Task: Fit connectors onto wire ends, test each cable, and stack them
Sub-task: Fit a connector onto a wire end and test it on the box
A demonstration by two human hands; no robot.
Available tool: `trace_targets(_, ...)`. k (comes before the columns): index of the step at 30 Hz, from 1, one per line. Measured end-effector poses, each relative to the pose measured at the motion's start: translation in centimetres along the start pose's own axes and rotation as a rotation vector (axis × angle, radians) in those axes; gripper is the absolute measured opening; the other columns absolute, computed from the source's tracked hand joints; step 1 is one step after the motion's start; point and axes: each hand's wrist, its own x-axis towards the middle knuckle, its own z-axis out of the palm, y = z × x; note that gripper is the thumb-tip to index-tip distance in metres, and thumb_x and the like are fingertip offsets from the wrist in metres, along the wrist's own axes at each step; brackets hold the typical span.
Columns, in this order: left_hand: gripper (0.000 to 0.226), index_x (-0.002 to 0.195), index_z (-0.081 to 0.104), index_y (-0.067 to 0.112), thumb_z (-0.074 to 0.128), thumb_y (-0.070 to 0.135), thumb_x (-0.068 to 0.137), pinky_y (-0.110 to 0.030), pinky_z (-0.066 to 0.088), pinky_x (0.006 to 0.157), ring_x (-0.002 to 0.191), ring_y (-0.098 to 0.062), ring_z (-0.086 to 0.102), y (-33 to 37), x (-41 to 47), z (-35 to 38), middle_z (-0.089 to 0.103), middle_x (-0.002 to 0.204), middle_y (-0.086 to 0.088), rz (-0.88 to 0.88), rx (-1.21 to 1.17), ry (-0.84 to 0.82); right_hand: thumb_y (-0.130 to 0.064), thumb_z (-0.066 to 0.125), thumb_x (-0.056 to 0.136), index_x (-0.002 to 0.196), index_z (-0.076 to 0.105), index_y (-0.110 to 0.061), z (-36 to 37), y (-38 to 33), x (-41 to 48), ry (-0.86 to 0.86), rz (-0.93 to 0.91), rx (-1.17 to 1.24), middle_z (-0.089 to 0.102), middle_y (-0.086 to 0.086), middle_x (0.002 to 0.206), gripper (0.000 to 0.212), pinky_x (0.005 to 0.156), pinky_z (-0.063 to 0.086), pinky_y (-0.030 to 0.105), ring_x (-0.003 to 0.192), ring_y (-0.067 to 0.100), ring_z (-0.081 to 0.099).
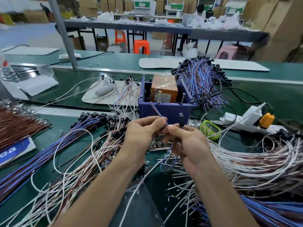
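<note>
Our forearms reach in from the bottom edge, over a litter of cut wire ends. Under everything runs the green bench (278,95), one long surface. On it we count three big heaps of cable, each with far too many strands to number: white and pink ones at the right (254,161), blue and pink ones with black plugs at the left (65,136), and a blue bundle stacked behind the box (201,79). One blue box (164,110) stands just beyond the hands, with one orange unit (164,89) inside and two metal pins (182,97) at its front wall.

Two hands meet in the middle, touching. Our left hand (139,133) pinches one blue-and-brown wire (156,110) between thumb and forefinger, its free length slanting up toward the box. Our right hand (185,141) has its fingers curled round one black connector (181,119), which stands upright above the knuckles.

We judge this the fitting step, with testing not yet begun for this cable. The next move calls for lining the wire end up with the connector's opening and pressing it home. The join itself is hidden behind our fingertips.
</note>
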Motion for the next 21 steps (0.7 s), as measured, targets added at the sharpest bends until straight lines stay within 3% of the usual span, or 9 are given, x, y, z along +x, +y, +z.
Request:
trace_targets(4, 0.023, 0.079, 0.076, 0.011, 0.064, 0.006, 0.098, -0.025, 0.061, 0.07, 0.07, -0.015, 0.073, -0.2, 0.7, 1.8, 0.079, 0.08, -0.009, 0.099, 0.019, 0.171, -0.006, 0.067, 0.093, 0.071, 0.076, -0.007, -0.8, 0.2, 0.8, 0.238, -0.112, 0.083, 0.072, 0.019, 0.069, 0.024, 0.035, 0.029, 0.016, 0.033, 0.007, 0.039)
trace_targets(7, 0.027, 0.081, 0.071, 0.011, 0.055, 0.008, 0.103, -0.022, 0.055, 0.057, 0.059, -0.017, 0.068, -0.5, 1.2, 2.1, 0.075, 0.07, -0.008, 0.105, -0.04, 0.24, -0.012, 0.066, 0.096, 0.067, 0.075, -0.009, -1.3, 0.4, 1.0, 0.349, -0.147, 0.125, 0.071, 0.014, 0.065, 0.031, 0.038, 0.028, 0.018, 0.037, 0.009, 0.038)
trace_targets(13, 0.04, 0.059, 0.076, 0.028, 0.065, 0.02, 0.097, -0.029, 0.037, 0.056, 0.049, -0.011, 0.044, -1.8, 2.0, 2.0, 0.06, 0.053, 0.004, 0.097, 0.096, 0.327, -0.012, 0.065, 0.096, 0.068, 0.073, -0.008, -1.7, 0.7, 1.4, 0.423, -0.12, 0.215, 0.067, 0.012, 0.061, 0.03, 0.037, 0.028, 0.019, 0.035, 0.008, 0.031)
trace_targets(17, 0.038, 0.06, 0.075, 0.027, 0.066, 0.021, 0.096, -0.021, 0.032, 0.044, 0.043, -0.01, 0.038, -2.0, 2.3, 1.5, 0.058, 0.052, 0.005, 0.106, 0.118, 0.316, -0.012, 0.064, 0.097, 0.07, 0.073, -0.007, -1.7, 1.0, 1.6, 0.442, -0.095, 0.202, 0.065, 0.008, 0.057, 0.029, 0.038, 0.029, 0.018, 0.037, 0.008, 0.034)
trace_targets(21, 0.037, 0.062, 0.076, 0.026, 0.066, 0.019, 0.097, -0.019, 0.033, 0.044, 0.044, -0.009, 0.038, -2.1, 2.4, 1.3, 0.057, 0.052, 0.005, 0.129, 0.145, 0.287, -0.012, 0.064, 0.097, 0.073, 0.072, -0.005, -1.8, 1.0, 1.6, 0.445, -0.079, 0.211, 0.064, 0.008, 0.056, 0.026, 0.037, 0.03, 0.017, 0.037, 0.008, 0.036)
